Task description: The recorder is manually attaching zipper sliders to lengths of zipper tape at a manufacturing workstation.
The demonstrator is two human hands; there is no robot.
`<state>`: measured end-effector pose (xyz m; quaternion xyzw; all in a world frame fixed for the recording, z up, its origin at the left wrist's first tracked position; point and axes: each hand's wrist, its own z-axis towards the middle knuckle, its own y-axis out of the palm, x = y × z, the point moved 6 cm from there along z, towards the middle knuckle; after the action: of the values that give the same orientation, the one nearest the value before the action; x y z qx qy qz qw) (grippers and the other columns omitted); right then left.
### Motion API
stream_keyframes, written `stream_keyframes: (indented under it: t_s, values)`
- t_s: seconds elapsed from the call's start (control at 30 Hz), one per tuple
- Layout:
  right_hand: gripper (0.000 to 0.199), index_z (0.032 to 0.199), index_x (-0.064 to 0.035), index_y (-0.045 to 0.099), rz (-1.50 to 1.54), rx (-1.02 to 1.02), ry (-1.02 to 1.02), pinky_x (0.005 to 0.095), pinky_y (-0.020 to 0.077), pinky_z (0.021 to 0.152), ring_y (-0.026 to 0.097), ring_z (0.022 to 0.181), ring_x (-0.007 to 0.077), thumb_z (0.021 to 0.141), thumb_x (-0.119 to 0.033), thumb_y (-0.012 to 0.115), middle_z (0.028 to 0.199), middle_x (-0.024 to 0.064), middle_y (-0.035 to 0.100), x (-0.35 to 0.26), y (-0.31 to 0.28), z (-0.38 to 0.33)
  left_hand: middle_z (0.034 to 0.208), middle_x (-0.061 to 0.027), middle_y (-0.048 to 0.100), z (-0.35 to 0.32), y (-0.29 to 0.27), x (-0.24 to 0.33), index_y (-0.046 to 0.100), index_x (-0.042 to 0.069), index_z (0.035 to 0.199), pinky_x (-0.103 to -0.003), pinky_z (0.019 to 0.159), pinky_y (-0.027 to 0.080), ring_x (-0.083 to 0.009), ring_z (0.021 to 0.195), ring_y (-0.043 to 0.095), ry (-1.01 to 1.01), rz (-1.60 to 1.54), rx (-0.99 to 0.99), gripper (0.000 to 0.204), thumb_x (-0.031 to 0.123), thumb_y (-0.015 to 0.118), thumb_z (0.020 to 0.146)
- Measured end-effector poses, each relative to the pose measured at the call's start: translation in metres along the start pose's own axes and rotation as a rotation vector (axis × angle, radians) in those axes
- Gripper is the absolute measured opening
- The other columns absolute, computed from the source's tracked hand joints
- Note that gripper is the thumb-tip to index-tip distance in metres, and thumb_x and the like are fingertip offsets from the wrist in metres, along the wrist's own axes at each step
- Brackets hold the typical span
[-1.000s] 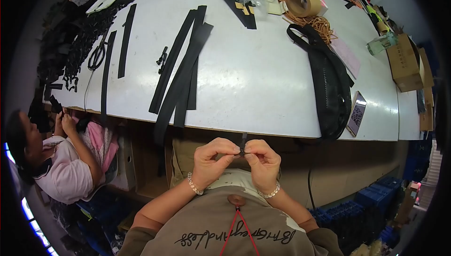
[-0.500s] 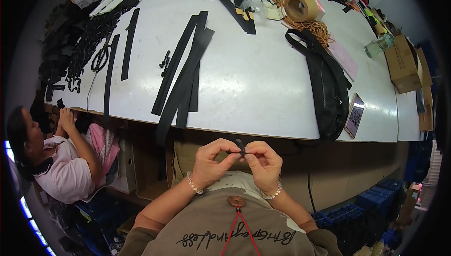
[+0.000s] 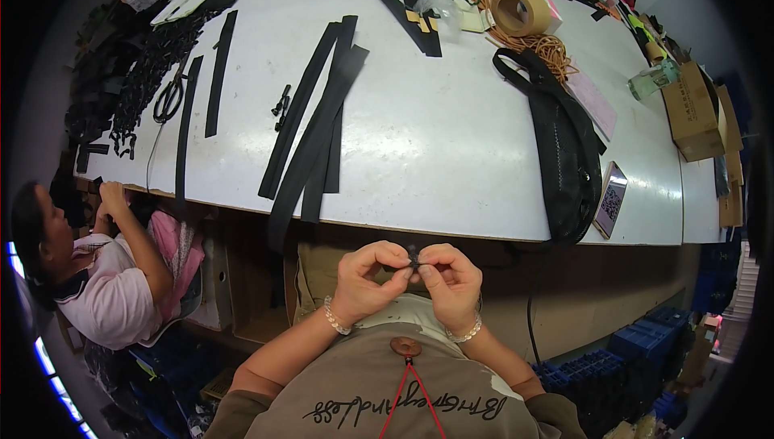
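Observation:
Just off the table's near edge, a small black piece [image 3: 414,254] is pinched between both my hands; its exact kind is too small to make out. My left hand [image 3: 369,279] grips its left side with thumb and forefinger. On its other side the thumb and forefinger of my right hand [image 3: 450,279] press together. Nearest beyond them, long flat black strips [image 3: 322,128] lie crossed on the white table [image 3: 435,149], one hanging over the edge. Several tiny black parts [image 3: 280,107] rest beside the strips.
A black bag [image 3: 560,157] and a phone [image 3: 610,200] lie toward the right. Tape [image 3: 520,12], tan cord [image 3: 556,56] and a cardboard box [image 3: 692,112] are farther back. Scissors [image 3: 169,100] and a heap of black pieces [image 3: 149,68] lie left, near a seated person [image 3: 113,278].
My hands stay almost in place, pinching the small black piece, which has turned slightly between the fingers. The seated person's hands have shifted slightly.

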<state>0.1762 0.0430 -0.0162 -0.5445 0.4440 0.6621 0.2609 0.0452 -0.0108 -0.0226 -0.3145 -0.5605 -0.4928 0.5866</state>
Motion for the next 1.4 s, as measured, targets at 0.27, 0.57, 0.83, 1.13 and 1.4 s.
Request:
stream_keyframes:
  t_s: [0.27, 0.57, 0.83, 1.13, 1.4]
  values:
    - [0.01, 0.096, 0.0028, 0.056, 0.175, -0.052, 0.092, 0.0216, 0.0497, 0.066, 0.057, 0.074, 0.009, 0.087, 0.006, 0.056, 0.097, 0.0071, 0.055, 0.008, -0.001, 0.0, 0.087, -0.0068, 0.063, -0.001, 0.001, -0.009, 0.059, -0.001, 0.082, -0.025, 0.075, 0.05, -0.0133, 0.084, 0.06, -0.162, -0.225, -0.039, 0.014, -0.011, 0.065, 0.074]
    - [0.016, 0.089, 0.0008, 0.059, -0.504, 0.018, -0.352, 0.0256, 0.0506, 0.063, 0.061, 0.073, 0.0185, 0.076, 0.008, 0.065, 0.089, 0.012, 0.06, -0.025, 0.004, 0.0, 0.081, -0.0099, 0.064, 0.001, 0.0, 0.011, 0.058, 0.0, 0.08, -0.025, 0.064, 0.05, -0.016, 0.072, 0.062, 0.163, 0.139, 0.054, 0.017, -0.009, 0.068, 0.069]
    - [0.013, 0.089, 0.0037, 0.059, -0.231, -0.01, -0.146, 0.025, 0.0534, 0.065, 0.061, 0.078, 0.0163, 0.078, 0.01, 0.061, 0.093, 0.013, 0.059, -0.017, 0.005, 0.004, 0.077, -0.0088, 0.061, 0.001, -0.002, 0.015, 0.055, 0.002, 0.078, -0.026, 0.062, 0.047, -0.0164, 0.07, 0.058, 0.223, 0.193, 0.05, 0.02, -0.013, 0.065, 0.068]
    - [0.012, 0.091, 0.0075, 0.058, -0.229, -0.162, -0.098, 0.0253, 0.0559, 0.066, 0.062, 0.076, 0.0155, 0.081, 0.013, 0.054, 0.094, 0.014, 0.057, -0.023, 0.01, 0.007, 0.077, -0.0092, 0.061, -0.001, -0.004, 0.018, 0.056, 0.001, 0.08, -0.026, 0.062, 0.047, -0.0162, 0.069, 0.058, 0.172, 0.105, -0.006, 0.019, -0.013, 0.063, 0.069]
    - [0.01, 0.09, 0.0066, 0.059, -0.041, -0.127, 0.016, 0.024, 0.0535, 0.063, 0.06, 0.071, 0.0141, 0.082, 0.011, 0.055, 0.092, 0.0135, 0.057, -0.013, 0.004, 0.001, 0.08, -0.0107, 0.061, -0.005, -0.001, 0.012, 0.057, 0.0, 0.082, -0.025, 0.062, 0.047, -0.015, 0.071, 0.058, 0.044, 0.002, -0.051, 0.017, -0.01, 0.066, 0.071]
